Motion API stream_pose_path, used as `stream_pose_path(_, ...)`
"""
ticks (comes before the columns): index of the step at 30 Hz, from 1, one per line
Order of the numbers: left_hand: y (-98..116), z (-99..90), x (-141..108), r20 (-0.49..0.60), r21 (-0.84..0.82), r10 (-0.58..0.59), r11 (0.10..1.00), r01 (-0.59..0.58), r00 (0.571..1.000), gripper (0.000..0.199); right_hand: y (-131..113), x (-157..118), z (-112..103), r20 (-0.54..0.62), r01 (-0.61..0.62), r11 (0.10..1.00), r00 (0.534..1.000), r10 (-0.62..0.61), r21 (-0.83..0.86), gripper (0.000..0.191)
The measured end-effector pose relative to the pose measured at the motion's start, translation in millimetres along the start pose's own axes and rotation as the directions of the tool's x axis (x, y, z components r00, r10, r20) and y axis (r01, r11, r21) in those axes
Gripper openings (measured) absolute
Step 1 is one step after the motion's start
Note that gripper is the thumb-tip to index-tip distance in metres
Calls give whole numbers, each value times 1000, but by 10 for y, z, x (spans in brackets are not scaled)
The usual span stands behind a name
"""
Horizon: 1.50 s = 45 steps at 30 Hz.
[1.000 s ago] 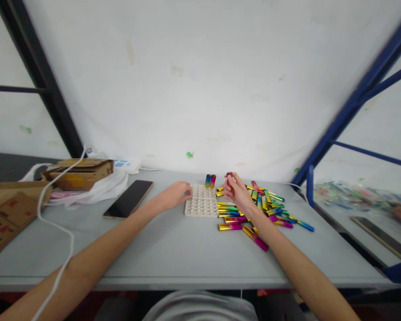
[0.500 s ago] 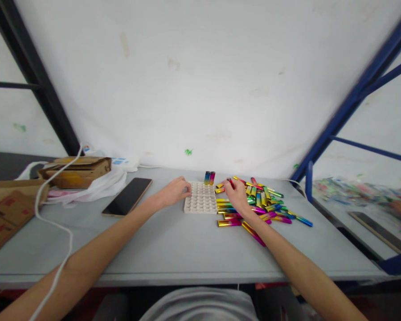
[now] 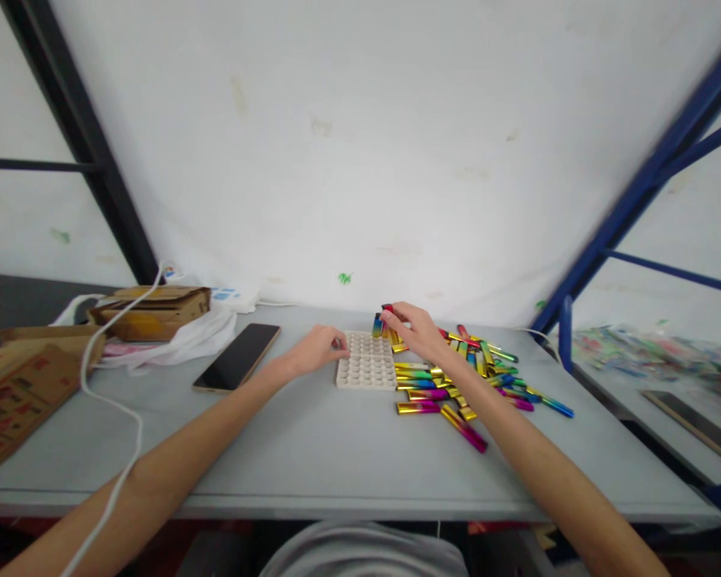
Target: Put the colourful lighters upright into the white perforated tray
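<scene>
Head view shows the right hand (image 3: 414,327), its grip narrow around a red-topped tube (image 3: 388,308), close against a standing blue-and-gold tube (image 3: 376,325), perhaps so they support each other. Left of that grip, the left hand (image 3: 316,350) is at the edge of a white gridded tray (image 3: 366,373), seemingly steadying it; whether it pinches, one cannot tell. Loose metallic tubes (image 3: 418,408) lie to the right grip's near side and right, within easy reach.
</scene>
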<state>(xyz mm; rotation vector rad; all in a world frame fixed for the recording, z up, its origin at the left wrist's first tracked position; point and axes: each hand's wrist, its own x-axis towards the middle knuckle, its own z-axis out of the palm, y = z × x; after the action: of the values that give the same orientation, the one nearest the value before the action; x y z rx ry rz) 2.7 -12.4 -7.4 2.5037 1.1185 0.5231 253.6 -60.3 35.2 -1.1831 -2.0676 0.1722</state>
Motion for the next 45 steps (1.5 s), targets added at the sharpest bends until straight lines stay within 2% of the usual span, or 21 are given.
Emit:
stream_pose_path(3,20,-14,-9,5,6,-43,999,43,999,19,-4,302,92,64,50,997,997,-46,-65,44)
stream_pose_path(7,46,-28,-29,5,-17,-94,995,94,996,22,91,610,363,148,116,993,982,-113,-12,34)
stream_pose_path(10,63,-32,-45,-18,-21,-101,995,101,995,20,155,702,561,188,94,995,978,-89,-22,23)
stream_pose_path(13,77,-32,-57,-49,-32,-97,995,95,994,17,178,712,665,231,86,982,972,-46,-167,21)
stream_pose_path(16,86,-27,-67,-45,-71,-110,992,107,993,19,184,709,648,283,109,965,958,-39,-239,24)
stream_pose_path(20,94,-15,-78,53,-147,-197,968,202,979,25,195,743,524,419,122,982,907,-51,-146,19)
stream_pose_path(22,94,-11,-79,62,-165,-196,965,204,979,25,198,779,478,461,112,988,886,-50,-106,15)
stream_pose_path(28,89,-22,-73,55,-168,-192,966,199,980,27,156,930,544,484,95,979,875,6,-183,11)
stream_pose_path(32,91,-31,-80,64,-171,-184,966,193,981,29,120,996,607,518,90,969,854,44,-230,15)
stream_pose_path(34,82,-31,-78,66,-158,-186,968,195,980,30,129,982,548,512,72,974,858,50,-216,18)
stream_pose_path(36,69,-30,-72,69,-152,-179,970,187,981,30,161,912,394,456,51,990,890,16,-135,24)
stream_pose_path(39,65,-32,-60,72,-159,-157,973,167,985,29,246,685,21,257,76,997,964,-75,8,25)
stream_pose_path(41,79,-38,-57,79,-162,-160,972,171,984,26,322,464,-245,164,81,997,983,-81,8,23)
stream_pose_path(43,101,-44,-59,89,-162,-189,966,201,978,24,413,215,-447,141,52,997,989,-43,-57,23)
stream_pose_path(45,119,-48,-65,100,-166,-216,959,231,971,24,516,-24,-544,185,28,993,983,-7,-112,22)
